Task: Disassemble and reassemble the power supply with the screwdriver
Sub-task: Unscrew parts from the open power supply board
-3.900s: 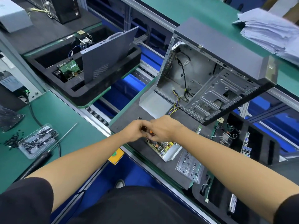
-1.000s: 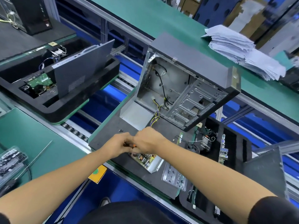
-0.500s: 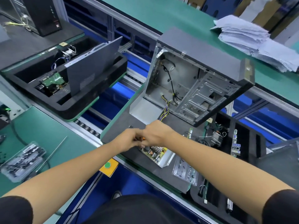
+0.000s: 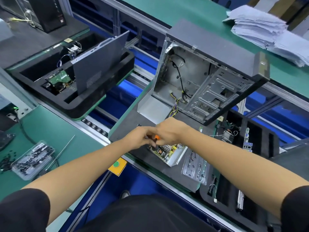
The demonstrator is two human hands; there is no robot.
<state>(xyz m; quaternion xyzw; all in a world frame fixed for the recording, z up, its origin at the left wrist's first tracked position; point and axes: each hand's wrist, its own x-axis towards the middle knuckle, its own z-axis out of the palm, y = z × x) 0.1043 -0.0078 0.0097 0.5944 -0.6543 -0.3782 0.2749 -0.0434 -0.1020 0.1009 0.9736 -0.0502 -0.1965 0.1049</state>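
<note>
The power supply (image 4: 168,152) lies open on the dark work pallet (image 4: 123,129), its circuit board showing inside a silver shell. Its bent metal cover (image 4: 153,108) stands just behind, with coloured wires (image 4: 173,112) running past it. My right hand (image 4: 168,131) grips an orange and black screwdriver (image 4: 156,138) over the supply's left end. My left hand (image 4: 142,136) meets it there, fingers curled at the tool's lower part. The tip and the screw are hidden by my fingers.
An empty grey computer case (image 4: 215,76) stands open behind the pallet. A clear blister tray (image 4: 194,164) lies right of the supply. A screw box (image 4: 32,159) and thin rod (image 4: 61,152) lie on the green mat at left. Another black foam tray (image 4: 80,104) sits on the conveyor.
Both hands have stayed together over the supply's left end. Only the camera view has shifted a little.
</note>
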